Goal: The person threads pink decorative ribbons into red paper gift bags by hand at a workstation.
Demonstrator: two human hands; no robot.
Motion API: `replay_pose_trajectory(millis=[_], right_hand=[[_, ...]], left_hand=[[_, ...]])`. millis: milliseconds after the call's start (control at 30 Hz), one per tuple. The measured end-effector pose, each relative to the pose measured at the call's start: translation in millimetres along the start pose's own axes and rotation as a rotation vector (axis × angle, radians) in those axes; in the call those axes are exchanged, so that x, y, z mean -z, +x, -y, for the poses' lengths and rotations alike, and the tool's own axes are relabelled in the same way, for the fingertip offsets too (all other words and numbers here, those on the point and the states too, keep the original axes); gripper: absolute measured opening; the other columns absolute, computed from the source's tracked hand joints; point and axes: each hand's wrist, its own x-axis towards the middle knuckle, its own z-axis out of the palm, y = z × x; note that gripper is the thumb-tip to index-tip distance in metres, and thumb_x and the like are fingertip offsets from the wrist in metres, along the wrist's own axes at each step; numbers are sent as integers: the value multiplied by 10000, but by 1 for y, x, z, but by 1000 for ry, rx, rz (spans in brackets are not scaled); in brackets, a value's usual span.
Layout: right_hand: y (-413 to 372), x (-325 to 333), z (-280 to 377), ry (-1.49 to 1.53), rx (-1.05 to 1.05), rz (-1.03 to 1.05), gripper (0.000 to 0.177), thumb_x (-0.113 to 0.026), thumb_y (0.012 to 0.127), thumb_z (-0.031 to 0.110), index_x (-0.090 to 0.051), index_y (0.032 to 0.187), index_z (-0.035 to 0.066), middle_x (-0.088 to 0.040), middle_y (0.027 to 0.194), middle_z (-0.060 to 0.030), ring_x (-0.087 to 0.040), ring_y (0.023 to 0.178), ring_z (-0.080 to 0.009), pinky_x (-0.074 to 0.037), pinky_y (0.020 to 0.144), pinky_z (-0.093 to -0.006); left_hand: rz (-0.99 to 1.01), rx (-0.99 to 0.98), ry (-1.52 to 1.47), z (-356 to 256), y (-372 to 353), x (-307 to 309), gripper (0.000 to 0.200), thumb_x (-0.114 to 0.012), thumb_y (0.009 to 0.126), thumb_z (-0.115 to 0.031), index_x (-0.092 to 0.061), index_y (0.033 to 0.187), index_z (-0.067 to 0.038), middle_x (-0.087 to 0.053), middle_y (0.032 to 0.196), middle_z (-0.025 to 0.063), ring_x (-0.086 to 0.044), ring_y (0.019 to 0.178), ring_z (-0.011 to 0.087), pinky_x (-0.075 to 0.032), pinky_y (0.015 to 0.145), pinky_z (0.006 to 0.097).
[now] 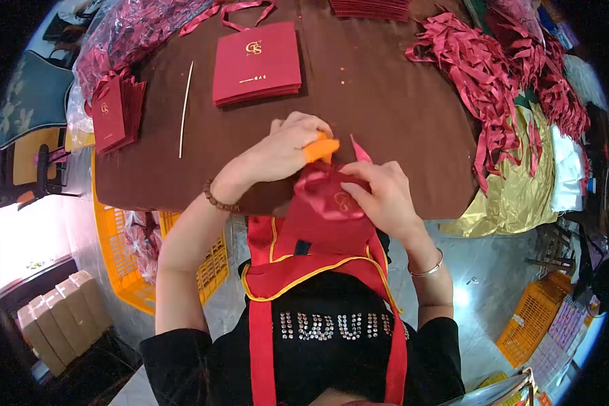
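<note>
A dark red paper gift bag [323,230] with a gold logo is at the table's near edge, in front of my body. My right hand [384,196] pinches its upper edge between thumb and fingers. Closed around a bright orange plastic piece [322,149], my left hand [292,144] works right at the bag's top; the kind of tool is hidden by the fingers. A pink-red ribbon end [360,149] sticks up between the two hands. Further back lies a stack of matching bags [258,64].
A thin pale stick [186,108] lies left of the stack. More bags with ribbon handles [117,111] stand at the left edge. Bunches of red ribbon [457,74] cover the right side, above gold wrapping [504,196]. An orange crate [115,254] stands below left.
</note>
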Motion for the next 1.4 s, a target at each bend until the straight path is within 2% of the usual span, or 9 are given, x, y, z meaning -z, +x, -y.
replay_pose_trajectory(millis=[67, 200, 333, 533, 633, 867, 967, 1333, 1400], right_hand=[[0, -2, 3, -99, 75, 13, 155, -667, 778, 144, -647, 922, 90, -656, 756, -40, -548, 622, -200, -380, 690, -308], [-7, -6, 13, -107, 221, -53, 95, -663, 763, 105, -653, 857, 107, -629, 716, -6, -541, 616, -166, -352, 662, -307], [-14, 1, 26, -254, 373, -111, 123, -670, 711, 72, -659, 828, 107, -635, 728, 8, -536, 609, -146, -351, 657, -308], [-5, 15, 28, -223, 427, -113, 162, -667, 683, 63, -662, 833, 124, -638, 740, 24, -528, 606, -137, -349, 645, -308], [1, 11, 28, -192, 460, -47, 171, -668, 693, 69, -658, 854, 126, -628, 727, 27, -524, 608, -135, -351, 647, -309], [9, 5, 12, -181, 472, -51, 195, -674, 719, 90, -646, 910, 113, -617, 749, 16, -533, 665, -141, -367, 694, -312], [7, 2, 9, -226, 449, -76, 204, -673, 723, 92, -640, 925, 102, -614, 774, 8, -541, 691, -147, -376, 718, -319], [5, 3, 17, -219, 480, -86, 181, -664, 714, 71, -633, 890, 97, -557, 678, 11, -528, 657, -139, -362, 685, -316], [4, 1, 17, -207, 490, -100, 174, -665, 713, 71, -634, 882, 97, -557, 677, 12, -527, 656, -138, -363, 682, -315]], left_hand=[[145, -89, 462, -7, 0, 6, 240, -502, 876, -235, -645, 933, -51, -568, 1143, 77, -394, 1178, 241, -219, 1006, 441], [465, -138, 636, -22, 4, 18, 277, -499, 835, -238, -681, 972, -81, -479, 1326, 92, -293, 1284, 295, -194, 1015, 479], [634, -82, 309, -30, 3, 23, 258, -539, 840, -286, -693, 934, -101, -355, 1432, 96, -194, 1346, 338, -153, 1063, 529], [311, -188, 181, -24, 2, 12, 165, -635, 779, -191, -655, 875, -58, -498, 1308, 102, -405, 1222, 324, -342, 994, 402], [-54, 25, -234, -17, 15, 8, 141, -625, 791, -138, -606, 815, -1, -580, 1112, 88, -541, 982, 170, -421, 864, 293], [-14, 275, -666, -11, 16, 2, 87, -578, 801, -75, -599, 870, -26, -625, 899, 68, -555, 777, 102, -434, 690, 238], [-221, 375, -575, -14, 18, -4, 156, -527, 803, -73, -602, 919, 0, -567, 752, 37, -458, 597, 95, -375, 556, 230], [284, 372, -509, -1, 22, -16, 327, -479, 914, -311, -594, 1050, -37, -551, 895, 30, -469, 791, 106, -389, 725, 246], [330, 346, -482, -2, 24, -14, 300, -455, 947, -308, -600, 1090, -89, -550, 870, -11, -469, 732, 70, -393, 640, 216]])
